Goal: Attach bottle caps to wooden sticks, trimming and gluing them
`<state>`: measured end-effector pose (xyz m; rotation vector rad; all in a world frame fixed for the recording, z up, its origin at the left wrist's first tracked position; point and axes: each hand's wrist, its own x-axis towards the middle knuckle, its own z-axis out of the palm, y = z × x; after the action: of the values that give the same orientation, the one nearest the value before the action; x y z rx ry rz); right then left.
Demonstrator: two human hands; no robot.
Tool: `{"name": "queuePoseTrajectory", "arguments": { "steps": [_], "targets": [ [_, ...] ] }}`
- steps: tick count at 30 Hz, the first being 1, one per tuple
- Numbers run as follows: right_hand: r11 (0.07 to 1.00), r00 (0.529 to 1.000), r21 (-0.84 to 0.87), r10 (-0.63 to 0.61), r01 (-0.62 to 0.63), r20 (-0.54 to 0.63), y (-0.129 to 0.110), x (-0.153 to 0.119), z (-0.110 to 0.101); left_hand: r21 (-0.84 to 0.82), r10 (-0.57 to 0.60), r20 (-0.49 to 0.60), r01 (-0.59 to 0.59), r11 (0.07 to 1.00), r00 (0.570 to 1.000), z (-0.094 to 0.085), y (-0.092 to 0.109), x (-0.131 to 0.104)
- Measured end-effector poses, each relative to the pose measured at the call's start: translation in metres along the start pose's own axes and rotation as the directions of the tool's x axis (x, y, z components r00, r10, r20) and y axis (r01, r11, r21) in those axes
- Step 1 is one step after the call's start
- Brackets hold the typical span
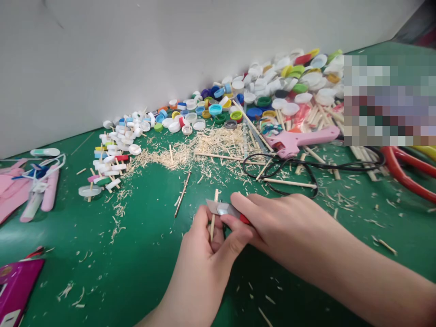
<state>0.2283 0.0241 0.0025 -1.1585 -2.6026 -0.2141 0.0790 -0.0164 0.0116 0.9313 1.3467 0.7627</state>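
Observation:
Between the fingers of my left hand [204,259] is a thin wooden stick [213,227], its top end poking up past the fingers. My right hand [272,218] is closed around a utility knife [233,211] with a red part near the grip. The knife's blade [211,206] lies across the stick near its upper end and appears to touch it. My left thumb rests close to the knife, by the right fingers. Beyond my hands a long nail [182,194] lies on the green table [150,254]. Pale wood shavings [218,143] are heaped farther back.
Many coloured bottle caps [215,109] pile against the grey wall [102,59]. Caps joined by sticks [112,168] stand at left. A pink glue gun [299,138] with a black cord [357,165] and red-handled pliers or scissors [402,172] lie right. A magenta package [20,286] sits front left.

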Motion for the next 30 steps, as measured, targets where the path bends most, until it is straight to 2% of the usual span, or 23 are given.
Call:
{"name": "queuePoseTrajectory", "arguments": {
  "steps": [2, 5, 10, 16, 18, 21, 25, 30],
  "targets": [
    [0.998, 1.000, 0.057, -0.024, 0.024, 0.016, 0.005, 0.000, 0.001, -0.084, -0.007, 0.017, 0.008, 0.996, 1.000, 0.000, 0.000, 0.000],
    [1.000, 1.000, -0.008, 0.020, -0.020, -0.014, 0.003, 0.000, -0.001, -0.126, 0.009, 0.002, -0.008, 0.992, 1.000, 0.000, 0.001, 0.000],
    [0.980, 0.995, -0.171, 0.094, -0.099, -0.035, -0.012, -0.002, -0.004, 0.042, -0.001, -0.025, 0.002, 0.999, 1.000, -0.001, -0.001, -0.001],
    [0.910, 0.972, -0.349, 0.235, -0.221, -0.003, -0.029, -0.002, -0.009, 0.193, -0.074, -0.089, 0.090, 0.977, 0.993, 0.000, -0.003, -0.001],
    [0.894, 0.968, -0.382, 0.252, -0.236, -0.008, -0.028, 0.000, -0.013, 0.233, -0.047, -0.099, 0.069, 0.970, 0.994, 0.001, -0.002, -0.002],
    [0.869, 0.964, -0.419, 0.251, -0.263, -0.085, -0.017, 0.001, -0.017, 0.240, 0.000, -0.125, 0.031, 0.970, 0.992, 0.002, 0.000, -0.004],
    [0.905, 0.959, -0.320, 0.255, -0.281, -0.122, -0.002, 0.000, -0.015, 0.145, -0.035, -0.118, 0.052, 0.988, 0.992, 0.001, 0.005, -0.004],
    [0.989, 0.989, -0.046, 0.140, -0.138, 0.045, 0.000, 0.001, -0.008, 0.046, -0.064, -0.062, 0.067, 0.997, 0.996, 0.000, 0.008, -0.002]
  ]
}}
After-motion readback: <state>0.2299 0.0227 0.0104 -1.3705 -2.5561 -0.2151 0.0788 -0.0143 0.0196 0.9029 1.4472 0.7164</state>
